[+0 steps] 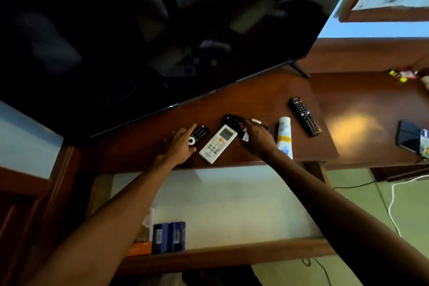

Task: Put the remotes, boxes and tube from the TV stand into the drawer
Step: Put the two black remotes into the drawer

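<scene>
On the dark wooden TV stand (255,100) lie a small black remote (199,134), a white remote (218,143), a rounded black remote (232,121), a white tube (284,137) and a long black remote (304,115). My left hand (180,145) rests flat beside the small black remote, fingers spread, touching its edge. My right hand (256,139) reaches over the rounded black remote, fingertips on it; its grip is unclear. Below, the open drawer (232,204) with a pale bottom holds two blue boxes (168,237) and an orange box (138,248) in its near left corner.
A large dark TV screen (139,30) leans over the back of the stand. To the right, a lower wooden surface carries a black phone (408,134) and small packets (399,76). Cables (392,204) run on the green floor at right.
</scene>
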A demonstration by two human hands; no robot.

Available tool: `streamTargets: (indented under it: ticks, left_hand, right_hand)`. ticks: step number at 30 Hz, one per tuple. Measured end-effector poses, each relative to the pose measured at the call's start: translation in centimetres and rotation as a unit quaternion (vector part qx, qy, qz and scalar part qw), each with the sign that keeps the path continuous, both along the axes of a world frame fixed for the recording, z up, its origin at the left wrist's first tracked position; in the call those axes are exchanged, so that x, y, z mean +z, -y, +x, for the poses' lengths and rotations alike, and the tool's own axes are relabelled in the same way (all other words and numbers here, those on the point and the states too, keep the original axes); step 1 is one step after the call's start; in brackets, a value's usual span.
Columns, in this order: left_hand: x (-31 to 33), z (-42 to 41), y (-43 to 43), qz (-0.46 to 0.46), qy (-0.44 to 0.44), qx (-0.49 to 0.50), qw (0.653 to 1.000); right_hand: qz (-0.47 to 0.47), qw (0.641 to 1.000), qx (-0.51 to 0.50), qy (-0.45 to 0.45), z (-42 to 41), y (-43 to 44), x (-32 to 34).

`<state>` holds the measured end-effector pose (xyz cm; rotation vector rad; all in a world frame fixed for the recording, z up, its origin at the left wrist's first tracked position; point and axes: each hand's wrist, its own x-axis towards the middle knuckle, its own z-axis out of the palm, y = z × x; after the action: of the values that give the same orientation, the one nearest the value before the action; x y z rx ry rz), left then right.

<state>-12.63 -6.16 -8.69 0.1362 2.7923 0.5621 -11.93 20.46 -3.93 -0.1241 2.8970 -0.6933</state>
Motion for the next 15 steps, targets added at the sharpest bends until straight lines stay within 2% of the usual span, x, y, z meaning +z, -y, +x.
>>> streamTargets:
  ticks: [5,9,15]
  left_hand:
    - [-0.3,-1.8,-1.5,0.106,0.005,0.039,0.994]
    - [-0.5,-2.4,-1.9,0.113,-0.010,0.059,0.992]
    - [-0.4,-2.0,-1.7,0.108,-0.068,0.039,0.991]
  right_hand:
    - [0.082,0.994,0.063,0.028,-5.3,-2.2,-1.1]
    - [0.104,0.986,0.114,0.062,-7.0,-2.7,-1.8]
    - [0.098,0.984,0.150,0.022,-7.5,-3.0,-2.3]
